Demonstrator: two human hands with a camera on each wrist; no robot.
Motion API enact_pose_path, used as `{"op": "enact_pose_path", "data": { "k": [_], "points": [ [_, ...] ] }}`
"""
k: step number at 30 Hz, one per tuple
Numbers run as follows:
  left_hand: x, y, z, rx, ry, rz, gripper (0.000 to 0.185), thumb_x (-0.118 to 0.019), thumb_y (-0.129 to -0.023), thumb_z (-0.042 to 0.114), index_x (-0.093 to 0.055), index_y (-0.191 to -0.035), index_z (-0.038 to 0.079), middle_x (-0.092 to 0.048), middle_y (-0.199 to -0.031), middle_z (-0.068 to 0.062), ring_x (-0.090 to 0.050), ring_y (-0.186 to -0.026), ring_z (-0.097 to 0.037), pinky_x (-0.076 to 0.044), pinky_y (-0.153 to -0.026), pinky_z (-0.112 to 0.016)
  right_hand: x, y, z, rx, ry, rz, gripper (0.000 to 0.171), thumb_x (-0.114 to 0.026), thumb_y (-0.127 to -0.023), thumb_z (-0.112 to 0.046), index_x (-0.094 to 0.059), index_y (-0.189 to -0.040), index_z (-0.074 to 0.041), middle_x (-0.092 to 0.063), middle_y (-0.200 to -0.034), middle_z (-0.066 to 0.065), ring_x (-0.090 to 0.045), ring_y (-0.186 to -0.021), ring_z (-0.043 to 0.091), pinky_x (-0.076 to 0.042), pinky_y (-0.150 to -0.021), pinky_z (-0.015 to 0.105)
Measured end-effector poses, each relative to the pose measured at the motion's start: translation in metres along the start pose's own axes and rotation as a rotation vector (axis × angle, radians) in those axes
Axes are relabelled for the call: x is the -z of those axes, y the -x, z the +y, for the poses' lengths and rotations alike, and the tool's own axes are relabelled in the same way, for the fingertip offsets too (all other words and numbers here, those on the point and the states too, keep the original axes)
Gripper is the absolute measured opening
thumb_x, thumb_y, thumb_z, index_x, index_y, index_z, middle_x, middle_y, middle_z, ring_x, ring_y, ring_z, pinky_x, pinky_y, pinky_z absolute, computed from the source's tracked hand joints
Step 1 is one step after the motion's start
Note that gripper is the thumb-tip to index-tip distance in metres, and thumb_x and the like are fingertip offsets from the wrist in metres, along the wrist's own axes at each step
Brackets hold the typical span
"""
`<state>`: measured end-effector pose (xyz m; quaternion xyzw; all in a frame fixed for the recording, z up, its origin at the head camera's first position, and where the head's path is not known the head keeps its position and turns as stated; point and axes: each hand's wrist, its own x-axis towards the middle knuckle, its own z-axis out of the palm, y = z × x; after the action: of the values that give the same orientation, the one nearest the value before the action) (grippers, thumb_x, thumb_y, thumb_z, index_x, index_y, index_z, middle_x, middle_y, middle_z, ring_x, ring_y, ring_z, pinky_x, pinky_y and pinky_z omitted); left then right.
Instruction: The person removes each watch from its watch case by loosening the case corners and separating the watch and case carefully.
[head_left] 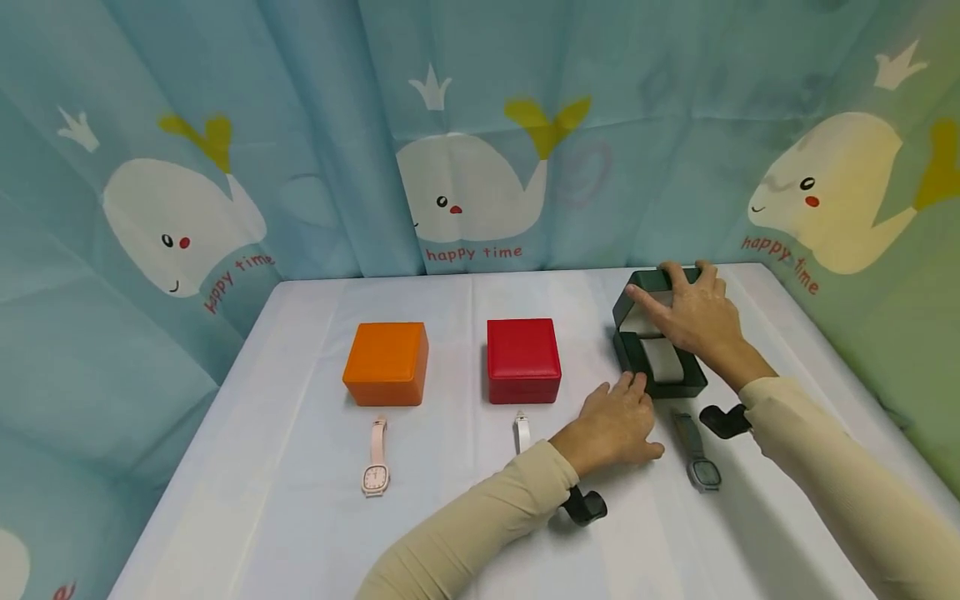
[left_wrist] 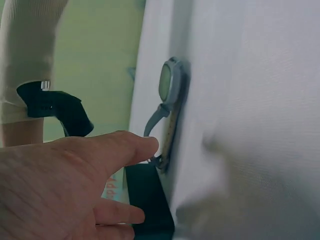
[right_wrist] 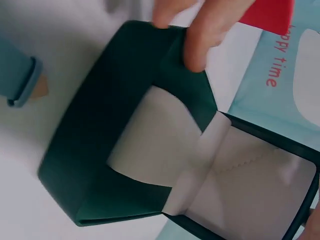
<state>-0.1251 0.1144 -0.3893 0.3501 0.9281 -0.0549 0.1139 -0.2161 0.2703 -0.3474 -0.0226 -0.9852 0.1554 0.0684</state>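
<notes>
1. Green watch box (head_left: pixel 660 367) sits at about 2 o'clock on the white table (head_left: pixel 300 500), lid tipped up and the pale lining showing.
2. Your right hand (head_left: pixel 693 312) is draped over the raised lid, fingers curled round its top edge, gripping it.
3. Your left hand (head_left: pixel 611 421) lies flat on the table at the box's 7 o'clock corner, fingers loosely straight, tips touching the base.
4. Grey-green watch (head_left: pixel 697 454) lies just at 6 o'clock from the box, between your two wrists, nobody touching it.
5. Red box (head_left: pixel 523 360) and orange box (head_left: pixel 386 362) sit closed at 9 o'clock of the green one, a pink watch (head_left: pixel 375 458) below the orange.
</notes>
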Motion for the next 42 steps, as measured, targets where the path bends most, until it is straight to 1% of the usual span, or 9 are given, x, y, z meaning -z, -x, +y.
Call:
{"op": "enact_pose_path", "data": {
  "k": [3,9,13,17,19,24,30,38,42],
  "points": [
    [-0.001,0.000,0.001,-0.006,0.017,0.014,0.074,-0.057,-0.096,0.062,-0.046,-0.154,0.018,-0.026,-0.165,0.002,-0.021,-0.150,-0.014,-0.026,-0.117,-0.031,0.002,0.000,0.001,-0.012,0.008,-0.033,0.098,-0.033,-0.093,-0.081,-0.030,-0.153,-0.005,-0.012,-0.150,0.043,-0.027,-0.128,0.067,-0.044,-0.072,0.073],
    [-0.002,-0.001,0.003,0.013,0.060,0.061,0.085,-0.059,-0.095,0.062,-0.032,-0.160,0.015,-0.031,-0.162,0.003,-0.028,-0.147,-0.012,-0.030,-0.114,-0.030,0.005,-0.001,0.005,-0.032,-0.002,-0.088,0.102,-0.033,-0.091,-0.083,-0.024,-0.154,-0.003,-0.011,-0.146,0.045,-0.030,-0.124,0.068,-0.045,-0.069,0.073],
    [-0.004,0.000,0.005,0.026,0.040,0.111,0.075,-0.059,-0.096,0.061,-0.045,-0.155,0.017,-0.037,-0.159,0.004,-0.034,-0.144,-0.013,-0.035,-0.111,-0.031,0.003,0.000,0.008,-0.024,-0.004,-0.066,0.103,-0.035,-0.090,-0.083,-0.025,-0.152,-0.001,-0.013,-0.142,0.046,-0.031,-0.120,0.068,-0.045,-0.064,0.071],
    [-0.005,0.002,0.007,0.060,0.035,0.206,0.065,-0.062,-0.094,0.058,-0.058,-0.145,0.018,-0.047,-0.151,0.006,-0.043,-0.137,-0.014,-0.043,-0.102,-0.034,-0.004,0.006,0.008,0.002,-0.010,0.003,0.101,-0.037,-0.092,-0.080,-0.026,-0.150,0.002,-0.016,-0.141,0.045,-0.033,-0.117,0.067,-0.046,-0.059,0.068],
    [-0.006,0.003,0.007,0.075,0.026,0.230,0.063,-0.063,-0.094,0.058,-0.061,-0.143,0.018,-0.050,-0.148,0.007,-0.046,-0.134,-0.015,-0.045,-0.098,-0.034,-0.007,0.009,0.006,0.010,-0.012,0.037,0.100,-0.038,-0.093,-0.079,-0.027,-0.150,0.003,-0.018,-0.140,0.044,-0.035,-0.116,0.066,-0.047,-0.060,0.068],
    [-0.005,0.003,0.007,0.092,0.020,0.218,0.063,-0.061,-0.095,0.059,-0.060,-0.143,0.019,-0.050,-0.149,0.006,-0.045,-0.135,-0.016,-0.045,-0.098,-0.034,-0.012,0.013,0.004,-0.005,-0.009,0.071,0.100,-0.038,-0.093,-0.079,-0.030,-0.148,0.003,-0.019,-0.141,0.042,-0.036,-0.114,0.062,-0.047,-0.064,0.067],
    [-0.006,0.001,0.007,0.085,0.035,0.216,0.063,-0.062,-0.095,0.058,-0.060,-0.144,0.019,-0.050,-0.149,0.007,-0.047,-0.134,-0.016,-0.046,-0.099,-0.035,-0.015,0.018,0.006,-0.012,-0.029,0.089,0.097,-0.039,-0.093,-0.078,-0.031,-0.147,0.002,-0.018,-0.142,0.039,-0.034,-0.117,0.060,-0.045,-0.069,0.067],
    [-0.007,-0.001,0.005,0.081,0.057,0.256,0.054,-0.065,-0.094,0.054,-0.066,-0.136,0.021,-0.054,-0.143,0.009,-0.058,-0.118,-0.013,-0.052,-0.083,-0.033,-0.021,0.028,0.009,0.016,-0.069,0.157,0.089,-0.044,-0.095,-0.073,-0.033,-0.145,0.000,-0.019,-0.143,0.037,-0.035,-0.117,0.060,-0.043,-0.074,0.069],
    [-0.007,-0.001,0.004,0.071,0.068,0.249,0.052,-0.064,-0.095,0.052,-0.066,-0.138,0.021,-0.054,-0.145,0.009,-0.058,-0.116,-0.013,-0.052,-0.082,-0.034,-0.020,0.032,0.011,0.031,-0.052,0.168,0.088,-0.047,-0.094,-0.073,-0.036,-0.144,0.000,-0.022,-0.142,0.039,-0.038,-0.116,0.061,-0.036,-0.084,0.073]
  ]
}}
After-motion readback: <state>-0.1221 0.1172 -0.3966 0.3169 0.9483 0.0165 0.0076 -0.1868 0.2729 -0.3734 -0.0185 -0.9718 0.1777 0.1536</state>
